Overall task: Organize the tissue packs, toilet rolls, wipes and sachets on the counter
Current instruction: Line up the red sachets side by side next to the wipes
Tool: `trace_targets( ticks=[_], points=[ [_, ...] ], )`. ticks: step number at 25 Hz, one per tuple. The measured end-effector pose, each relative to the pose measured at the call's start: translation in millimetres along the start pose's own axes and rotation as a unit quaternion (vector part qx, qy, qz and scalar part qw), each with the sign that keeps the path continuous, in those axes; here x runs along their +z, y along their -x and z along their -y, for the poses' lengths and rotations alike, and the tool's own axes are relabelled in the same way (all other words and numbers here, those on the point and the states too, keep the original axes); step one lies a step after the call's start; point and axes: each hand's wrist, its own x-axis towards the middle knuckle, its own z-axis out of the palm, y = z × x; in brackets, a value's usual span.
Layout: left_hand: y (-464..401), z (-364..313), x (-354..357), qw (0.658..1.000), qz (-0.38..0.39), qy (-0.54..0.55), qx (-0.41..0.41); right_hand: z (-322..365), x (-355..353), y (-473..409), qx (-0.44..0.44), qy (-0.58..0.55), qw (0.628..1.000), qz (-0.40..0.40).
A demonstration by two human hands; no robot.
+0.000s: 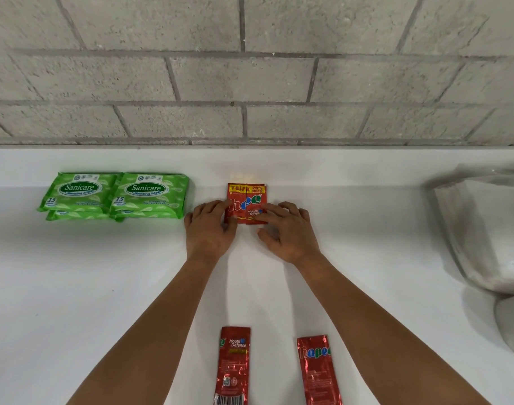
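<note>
White tabletop (104, 287), grey block wall (249, 83) behind. Two red sachets (246, 203) are laid side by side near the back, edges touching or slightly overlapped; which cannot be told.

Left hand (210, 228): fingertips are pressed on the left sachet's left edge, fingers bent. Right hand (289, 232): index finger is laid across the lower right sachet, the other fingers curled over the tabletop. Neither grip is clamped round a sachet; the pair appears to be nudged and squared, not lifted.

Wipes (115, 195): green packs, two on top side by side, at least two more seen under them, set left of the sachets and apart from the left hand. Two loose sachets are seen at the near edge: one (233, 365) between the forearms, one (318, 371) under the right forearm. A plastic bag (483, 229) with white contents lies far right; its contents cannot be identified. No toilet rolls are identified with certainty.

Judged step: sachets being aligned; two not yet brought up, so the group is about half done.

Risks noted:
- Foil on a smooth top is likely slippery; uneven pressure from one hand could skew or overlap the pair.
- The right forearm passes over the near sachet; on withdrawal it could be dragged or swept off the front edge.
- A wide leftward push could disturb the wipes stack.
</note>
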Motion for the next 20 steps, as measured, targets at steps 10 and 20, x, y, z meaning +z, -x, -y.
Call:
trace_targets(
  ticks=[10,20],
  points=[
    [-0.8,0.5,0.9,1.000,0.000,0.007,0.002,-0.7,0.6,-1.0,0.002,0.004,1.000,0.014],
    [-0.9,0.5,-0.2,1.000,0.001,0.010,-0.006,2.4,-2.1,3.3,0.017,-0.053,0.998,-0.044]
  ],
)
